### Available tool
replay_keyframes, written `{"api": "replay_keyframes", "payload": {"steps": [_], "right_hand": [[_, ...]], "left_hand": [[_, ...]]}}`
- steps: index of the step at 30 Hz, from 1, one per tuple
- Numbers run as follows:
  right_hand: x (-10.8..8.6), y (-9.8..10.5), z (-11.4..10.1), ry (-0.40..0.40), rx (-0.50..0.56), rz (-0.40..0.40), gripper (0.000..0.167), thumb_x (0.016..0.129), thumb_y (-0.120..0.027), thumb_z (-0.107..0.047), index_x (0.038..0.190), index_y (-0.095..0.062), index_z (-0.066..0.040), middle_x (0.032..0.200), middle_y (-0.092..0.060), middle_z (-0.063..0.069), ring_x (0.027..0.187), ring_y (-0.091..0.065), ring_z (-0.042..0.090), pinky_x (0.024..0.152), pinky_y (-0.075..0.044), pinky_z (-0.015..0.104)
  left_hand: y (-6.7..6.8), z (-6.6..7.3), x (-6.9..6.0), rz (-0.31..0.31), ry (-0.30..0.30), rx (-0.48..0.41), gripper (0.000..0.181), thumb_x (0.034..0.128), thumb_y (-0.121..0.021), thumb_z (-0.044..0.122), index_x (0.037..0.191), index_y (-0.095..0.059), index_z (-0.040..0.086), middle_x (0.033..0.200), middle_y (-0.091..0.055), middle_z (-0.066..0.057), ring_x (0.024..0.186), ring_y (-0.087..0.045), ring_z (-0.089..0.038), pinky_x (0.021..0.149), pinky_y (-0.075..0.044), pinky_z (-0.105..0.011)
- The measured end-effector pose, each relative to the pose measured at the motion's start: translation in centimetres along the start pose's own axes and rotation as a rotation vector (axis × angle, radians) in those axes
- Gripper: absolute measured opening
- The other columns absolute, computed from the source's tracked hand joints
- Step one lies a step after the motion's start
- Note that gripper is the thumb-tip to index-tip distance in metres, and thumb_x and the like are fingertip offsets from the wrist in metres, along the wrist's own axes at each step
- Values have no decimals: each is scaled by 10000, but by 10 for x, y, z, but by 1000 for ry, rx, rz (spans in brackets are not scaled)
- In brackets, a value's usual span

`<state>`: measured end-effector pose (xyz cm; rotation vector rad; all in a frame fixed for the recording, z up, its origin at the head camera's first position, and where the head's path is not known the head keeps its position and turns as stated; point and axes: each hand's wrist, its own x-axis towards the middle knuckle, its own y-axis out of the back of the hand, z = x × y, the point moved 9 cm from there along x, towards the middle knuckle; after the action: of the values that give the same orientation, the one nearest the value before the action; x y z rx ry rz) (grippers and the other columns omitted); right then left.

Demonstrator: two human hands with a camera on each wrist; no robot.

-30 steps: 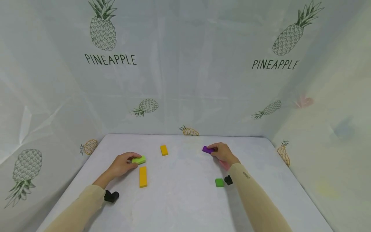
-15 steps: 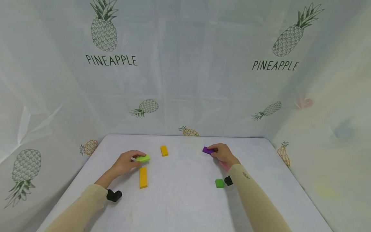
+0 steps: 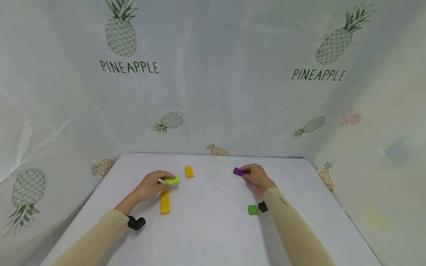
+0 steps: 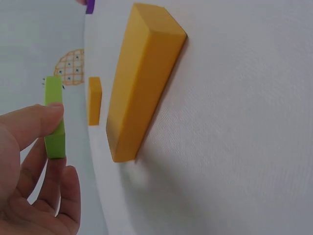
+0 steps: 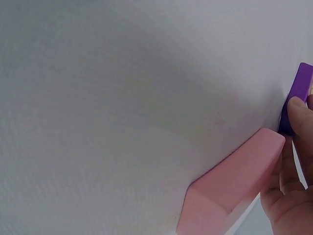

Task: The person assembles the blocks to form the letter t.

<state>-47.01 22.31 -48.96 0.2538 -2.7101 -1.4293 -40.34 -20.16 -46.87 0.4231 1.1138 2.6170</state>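
Note:
In the head view my left hand [image 3: 150,186] pinches a light green block [image 3: 172,180] between thumb and fingers. The left wrist view has this block [image 4: 55,139] held off the table, the thumb on its face. Just below that hand lies a long orange-yellow block [image 3: 164,204]; a shorter one [image 3: 189,172] is farther back. On the right, my right hand [image 3: 259,176] grips one end of a purple block [image 3: 238,171] at the table surface. Beneath that hand a pink block [image 5: 234,178] lies on the table, partly hidden by the arm in the head view.
A green block [image 3: 252,210] lies beside the right forearm, near the black wrist camera [image 3: 262,206]. Another black wrist camera [image 3: 137,223] hangs under the left sleeve. The white table [image 3: 209,229] is enclosed by a pineapple-printed curtain [image 3: 213,85] at the back and sides.
My left hand has moved to the right with the light green block, away from the left side and toward the shorter yellow block. The right hand and purple block have stayed put.

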Motion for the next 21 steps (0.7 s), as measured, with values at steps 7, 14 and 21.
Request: {"api": "replay_keyframes", "payload": {"steps": [7,14,21], "right_hand": [[-1,4,-5,22,-13,4,354,982,-737,-50,1315,-770,-166,1428,-642,196,1318,-575,376,1187,-412,579],[1,1,-5,26,-5,5,358,986,-731,-41,1323,-763,-155,1415,-654,188,1285,-594,358,1173,-430,573],[1,-2,-4,23,-13,5,362,988,-727,-46,1329,-758,-161,1422,-651,190,1326,-582,382,1185,-417,578]], "left_hand": [[-9,13,2,-16,-42,-15,357,946,-802,66,1259,-761,234,1303,-709,21,1155,-628,-225,967,-583,-417],[-18,27,5,-39,-57,-10,348,950,-806,88,1252,-762,254,1308,-705,33,1143,-627,-200,958,-583,-392],[-26,38,7,-50,-69,-30,342,949,-807,89,1243,-763,257,1284,-708,49,1140,-625,-189,950,-579,-375]]}}
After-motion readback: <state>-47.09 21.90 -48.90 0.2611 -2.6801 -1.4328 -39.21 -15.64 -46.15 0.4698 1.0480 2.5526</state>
